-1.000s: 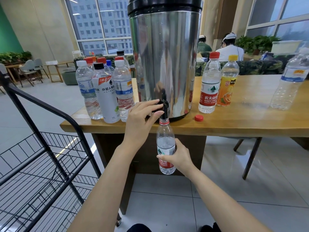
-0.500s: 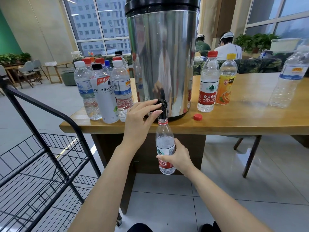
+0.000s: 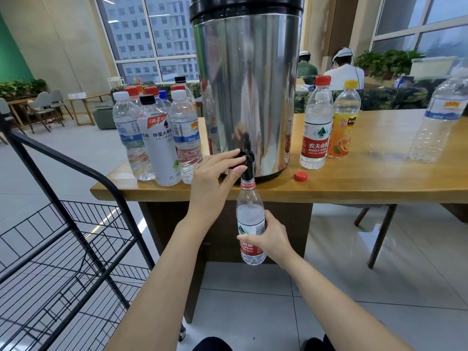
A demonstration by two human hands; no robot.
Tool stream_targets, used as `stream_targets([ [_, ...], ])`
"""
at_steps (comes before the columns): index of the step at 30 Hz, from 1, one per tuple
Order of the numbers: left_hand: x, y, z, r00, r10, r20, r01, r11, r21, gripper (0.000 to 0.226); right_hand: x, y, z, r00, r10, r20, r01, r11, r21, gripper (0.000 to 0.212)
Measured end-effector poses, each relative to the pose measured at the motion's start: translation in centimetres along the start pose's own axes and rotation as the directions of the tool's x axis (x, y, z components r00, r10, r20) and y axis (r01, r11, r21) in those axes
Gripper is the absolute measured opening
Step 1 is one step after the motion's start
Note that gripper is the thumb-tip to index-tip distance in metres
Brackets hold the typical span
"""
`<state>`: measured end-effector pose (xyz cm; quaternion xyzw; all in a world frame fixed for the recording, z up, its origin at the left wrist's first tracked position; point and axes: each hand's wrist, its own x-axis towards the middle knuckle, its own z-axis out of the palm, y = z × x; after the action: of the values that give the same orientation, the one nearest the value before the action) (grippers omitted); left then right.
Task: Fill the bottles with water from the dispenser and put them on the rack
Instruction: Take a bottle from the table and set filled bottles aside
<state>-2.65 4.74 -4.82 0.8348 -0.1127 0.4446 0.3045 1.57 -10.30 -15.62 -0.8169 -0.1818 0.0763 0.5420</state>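
The fingers of the left hand are pinching the black tap lever, with the forefinger lying over it and the thumb pressing up from below. Straight beneath them, the right hand is curling its fingers round the label of one uncapped bottle. It is holding the bottle upright with its mouth right up at the spout, and water is standing just above the label.

Just behind the left fingertips, the single steel dispenser is standing on the wooden table. A little right of the fingers, one loose red cap is lying on the tabletop.

Further right, three bottles are standing: a red-capped water bottle, a yellow-capped juice bottle touching it, and, well apart, a large clear bottle.

Left of the fingers, a cluster of capped bottles is crowding together. Three are standing in front, and I am counting at least eight caps in all.

Down to the left of both hands, one black wire rack is standing on the floor. Beyond the dispenser, two people are sitting with their backs turned.
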Motion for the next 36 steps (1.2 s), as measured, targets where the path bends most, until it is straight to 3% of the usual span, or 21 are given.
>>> stream_targets([
  [36,-0.07,0.61,-0.01,0.999,-0.033,-0.003,0.033,0.999,-0.003,0.036,0.08,-0.35,-0.06,1.0,-0.005,-0.011,0.005,1.0,0.016,0.08],
])
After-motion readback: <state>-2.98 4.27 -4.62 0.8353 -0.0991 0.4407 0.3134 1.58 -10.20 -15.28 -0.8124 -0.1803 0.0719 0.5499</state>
